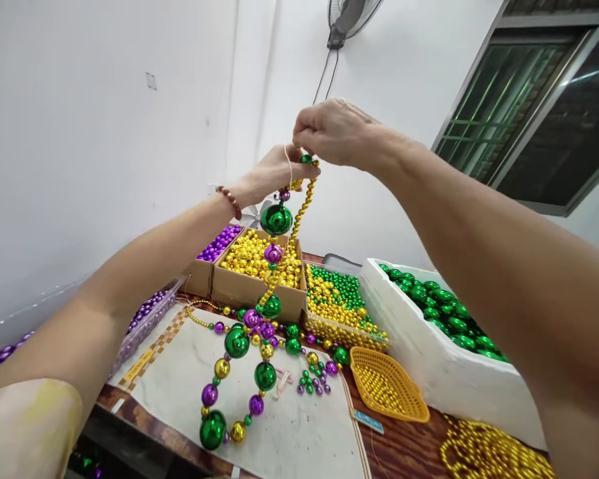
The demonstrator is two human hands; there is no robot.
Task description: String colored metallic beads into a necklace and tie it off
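Observation:
My left hand (282, 169) is raised above the table, its fingers closed round the upper end of a bead necklace (276, 219). Large green, purple and gold beads hang from it down to the cloth, and a strand of small gold beads (307, 203) drops beside them. A thin white thread (290, 166) curves past the left fingers. Just above and to the right, my right hand (332, 130) is closed in a pinch near a green bead (306, 159); what its fingertips hold is hidden. Loose small green and purple beads (315, 379) lie on the white cloth (309, 439).
Behind stand a cardboard box (259, 297) of gold beads and a clear tub (344, 332) of gold and green ones. A yellow basket (414, 402), a white foam box (404, 352) with green beads and gold bead strands (494, 452) are on the right. Purple beads fill a left-hand bin (154, 319).

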